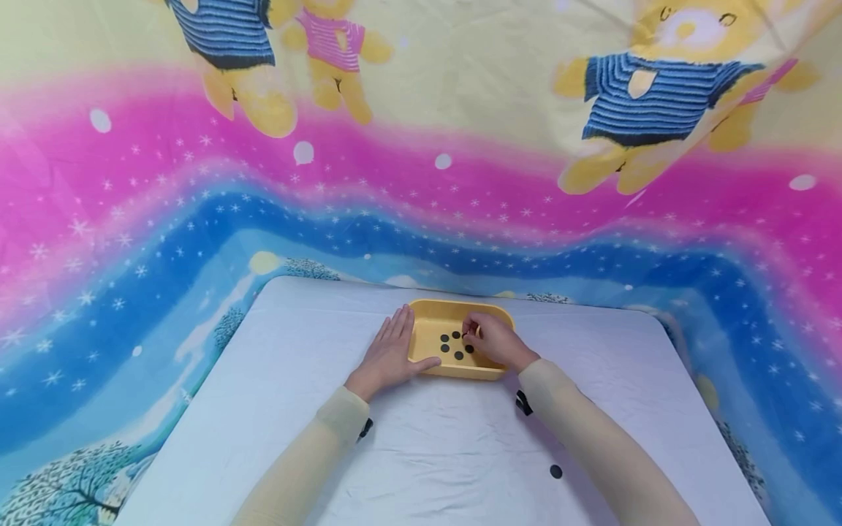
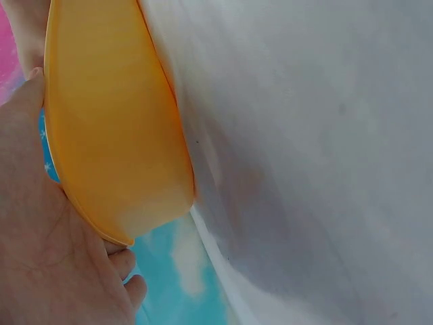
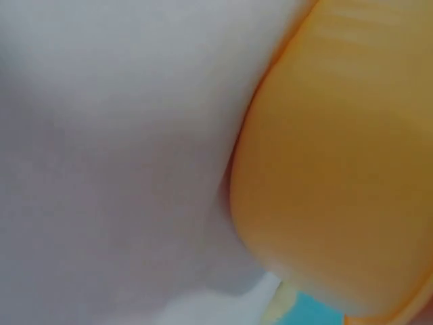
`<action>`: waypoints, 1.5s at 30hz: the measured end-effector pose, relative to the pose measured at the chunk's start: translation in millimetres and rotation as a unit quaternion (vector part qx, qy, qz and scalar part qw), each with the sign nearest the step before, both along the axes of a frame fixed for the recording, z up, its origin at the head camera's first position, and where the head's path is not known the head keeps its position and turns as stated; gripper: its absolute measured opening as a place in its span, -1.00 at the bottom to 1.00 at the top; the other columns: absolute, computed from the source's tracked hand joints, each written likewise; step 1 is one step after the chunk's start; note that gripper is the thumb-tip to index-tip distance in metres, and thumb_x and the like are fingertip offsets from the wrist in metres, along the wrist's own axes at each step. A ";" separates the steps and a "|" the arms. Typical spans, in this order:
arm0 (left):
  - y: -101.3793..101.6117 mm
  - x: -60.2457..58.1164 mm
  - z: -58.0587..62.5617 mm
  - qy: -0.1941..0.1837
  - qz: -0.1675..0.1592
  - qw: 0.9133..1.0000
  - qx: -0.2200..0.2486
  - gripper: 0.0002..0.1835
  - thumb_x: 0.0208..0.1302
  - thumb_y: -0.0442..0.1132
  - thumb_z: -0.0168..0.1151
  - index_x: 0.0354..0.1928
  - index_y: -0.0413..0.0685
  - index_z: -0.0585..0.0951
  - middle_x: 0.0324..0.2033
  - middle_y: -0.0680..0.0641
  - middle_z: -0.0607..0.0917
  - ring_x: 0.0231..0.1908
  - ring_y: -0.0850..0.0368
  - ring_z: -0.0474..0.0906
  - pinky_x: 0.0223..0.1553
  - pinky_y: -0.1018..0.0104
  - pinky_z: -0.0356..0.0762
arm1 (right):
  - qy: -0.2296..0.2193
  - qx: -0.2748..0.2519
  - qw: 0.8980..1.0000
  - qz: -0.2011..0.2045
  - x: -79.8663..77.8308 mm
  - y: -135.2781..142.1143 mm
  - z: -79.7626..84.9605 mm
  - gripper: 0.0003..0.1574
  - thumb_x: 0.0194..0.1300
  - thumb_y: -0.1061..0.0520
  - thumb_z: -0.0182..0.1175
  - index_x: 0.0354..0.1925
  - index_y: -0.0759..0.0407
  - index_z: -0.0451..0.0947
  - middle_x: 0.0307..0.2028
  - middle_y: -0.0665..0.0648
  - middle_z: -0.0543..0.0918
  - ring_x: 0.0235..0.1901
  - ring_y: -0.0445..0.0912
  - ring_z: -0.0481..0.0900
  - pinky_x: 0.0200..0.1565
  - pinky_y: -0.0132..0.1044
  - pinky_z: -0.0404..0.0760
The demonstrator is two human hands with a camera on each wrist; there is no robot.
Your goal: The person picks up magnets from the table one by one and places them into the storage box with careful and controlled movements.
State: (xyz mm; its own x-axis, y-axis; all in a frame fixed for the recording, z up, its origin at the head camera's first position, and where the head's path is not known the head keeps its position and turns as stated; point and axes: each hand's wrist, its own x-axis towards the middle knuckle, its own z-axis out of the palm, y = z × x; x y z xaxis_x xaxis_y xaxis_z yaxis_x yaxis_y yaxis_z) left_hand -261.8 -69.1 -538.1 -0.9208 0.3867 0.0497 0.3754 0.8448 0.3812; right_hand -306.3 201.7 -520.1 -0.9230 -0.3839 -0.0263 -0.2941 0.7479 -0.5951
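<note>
A yellow rectangular tray with raised sides stands near the far edge of the table, and several small black discs lie on its floor. My left hand rests against the tray's left end, fingers straight and thumb spread along the near rim; the left wrist view shows the palm beside the rim. Over the tray's right side, my right hand reaches in with curled fingers and pinches a black disc, mostly hidden by the fingertips. In the right wrist view the tray's outer wall fills the right half.
One more black disc lies on the white tablecloth, near the right forearm. Behind the table and along its sides hangs a patterned cloth with bears and snowflakes. Dark wrist straps show under the sleeves.
</note>
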 end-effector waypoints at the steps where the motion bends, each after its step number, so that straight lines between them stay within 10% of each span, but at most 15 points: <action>1: 0.1 0.0 0.0 0.001 0.000 1.000 0.001 0.34 0.34 0.63 0.06 0.73 -0.19 -0.22 0.72 -0.15 -0.30 0.71 -0.01 -0.39 0.67 0.06 -0.38 | -0.002 0.004 1.000 -0.005 -1.0 -1.1 -1.6 -0.92 0.51 0.20 0.36 -0.12 0.09 0.61 -0.30 0.04 0.64 -0.45 -0.08 0.49 -0.37 -0.22 0.51; 45: -0.5 -1.3 1.7 0.001 -0.004 1.000 -0.017 0.37 0.32 0.70 -0.07 0.72 -0.22 -0.23 0.71 -0.15 -0.33 0.72 -0.10 -0.30 0.67 0.07 -0.35 | 0.008 0.094 0.995 -0.033 -12.0 -7.3 -11.4 -0.96 0.46 0.20 0.37 -0.15 0.14 0.68 -0.33 0.05 0.61 -0.32 -0.07 0.54 -0.19 -0.17 0.60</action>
